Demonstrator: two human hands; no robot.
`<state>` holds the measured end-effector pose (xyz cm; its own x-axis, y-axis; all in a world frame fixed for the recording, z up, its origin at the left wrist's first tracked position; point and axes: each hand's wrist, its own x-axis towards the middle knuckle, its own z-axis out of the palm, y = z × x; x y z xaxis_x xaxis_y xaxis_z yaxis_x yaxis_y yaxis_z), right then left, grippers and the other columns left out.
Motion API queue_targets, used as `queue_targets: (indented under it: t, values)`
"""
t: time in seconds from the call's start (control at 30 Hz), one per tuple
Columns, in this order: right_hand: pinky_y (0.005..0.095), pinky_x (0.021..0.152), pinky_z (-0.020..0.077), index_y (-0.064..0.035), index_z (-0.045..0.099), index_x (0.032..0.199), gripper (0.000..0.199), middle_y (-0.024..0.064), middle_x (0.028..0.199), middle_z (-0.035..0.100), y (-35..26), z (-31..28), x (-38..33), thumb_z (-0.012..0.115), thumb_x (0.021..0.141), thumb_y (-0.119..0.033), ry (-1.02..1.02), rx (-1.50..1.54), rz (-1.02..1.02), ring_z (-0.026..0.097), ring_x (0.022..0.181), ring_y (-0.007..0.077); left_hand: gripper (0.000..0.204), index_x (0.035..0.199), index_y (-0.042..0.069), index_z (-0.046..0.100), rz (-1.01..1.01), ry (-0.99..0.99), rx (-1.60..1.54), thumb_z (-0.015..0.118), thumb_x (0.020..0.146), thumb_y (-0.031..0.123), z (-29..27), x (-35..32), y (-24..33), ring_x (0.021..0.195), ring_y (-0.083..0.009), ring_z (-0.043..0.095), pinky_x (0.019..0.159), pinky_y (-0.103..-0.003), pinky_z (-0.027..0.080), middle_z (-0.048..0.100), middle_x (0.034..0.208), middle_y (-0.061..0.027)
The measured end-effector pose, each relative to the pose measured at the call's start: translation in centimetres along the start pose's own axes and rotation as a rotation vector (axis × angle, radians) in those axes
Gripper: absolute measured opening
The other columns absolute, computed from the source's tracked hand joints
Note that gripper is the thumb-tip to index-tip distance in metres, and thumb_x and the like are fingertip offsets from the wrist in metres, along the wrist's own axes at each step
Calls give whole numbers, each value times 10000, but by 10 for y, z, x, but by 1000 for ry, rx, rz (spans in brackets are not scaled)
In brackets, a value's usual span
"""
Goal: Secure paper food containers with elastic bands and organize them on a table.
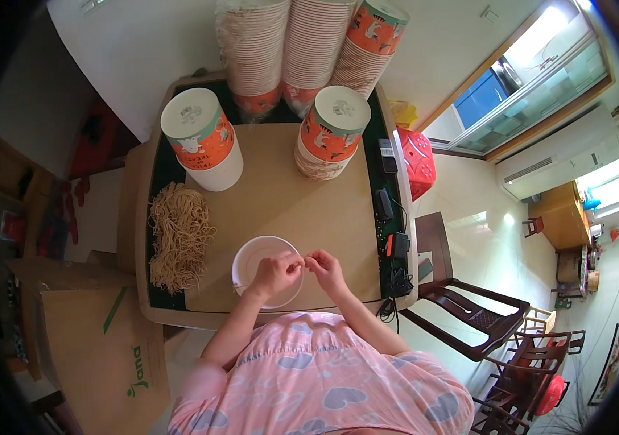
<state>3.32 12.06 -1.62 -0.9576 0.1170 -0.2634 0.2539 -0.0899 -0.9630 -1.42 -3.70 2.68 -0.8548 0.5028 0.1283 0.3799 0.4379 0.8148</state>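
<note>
My left hand is over a white paper bucket near the table's front edge, its fingers pinched together. Just right of it, at the bucket's rim, my right hand also pinches, with its fingertips almost meeting the left ones. Whatever lies between the fingertips is too small to make out. The bucket stands with its mouth up, and the hands cover part of its inside. To the left lies a loose heap of beige twine. Farther back stand two upside-down stacks of orange-and-green printed buckets, one on the left and one on the right.
Tall stacks of nested buckets line the table's back, some wrapped in clear plastic. Black cables and small dark devices lie along the right edge. A cardboard box stands at the left, a dark wooden chair at the right.
</note>
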Motion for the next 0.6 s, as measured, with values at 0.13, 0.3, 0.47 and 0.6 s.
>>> queue_targets:
  t: [0.13,0.3,0.47,0.6]
  values:
    - [207,634,442,7,595,878,141,19,779,617,0,2,1,564,882,-130,24,21,49,548,702,79,78,794,116,615,131,-33,155,613,722,86,-1,-1,5,655,-269,610,555,-374,493,606,736,-64]
    - [201,656,436,10,601,901,144,15,798,618,-3,1,1,559,885,-126,7,8,46,542,716,76,77,802,110,620,80,4,102,612,727,90,2,-2,2,648,-270,611,555,-372,492,612,738,-68]
    - [193,651,438,-5,613,919,111,14,817,626,-4,-2,1,592,858,-95,-75,93,48,554,751,73,64,807,90,618,-41,19,8,613,744,98,4,-4,-1,645,-265,617,558,-361,493,622,747,-72]
    - [206,750,455,6,595,942,113,24,880,624,-4,-2,-2,593,858,-70,-138,136,23,567,844,82,55,808,78,619,-111,21,-79,622,754,89,4,-3,0,648,-244,627,563,-338,496,631,754,-80]
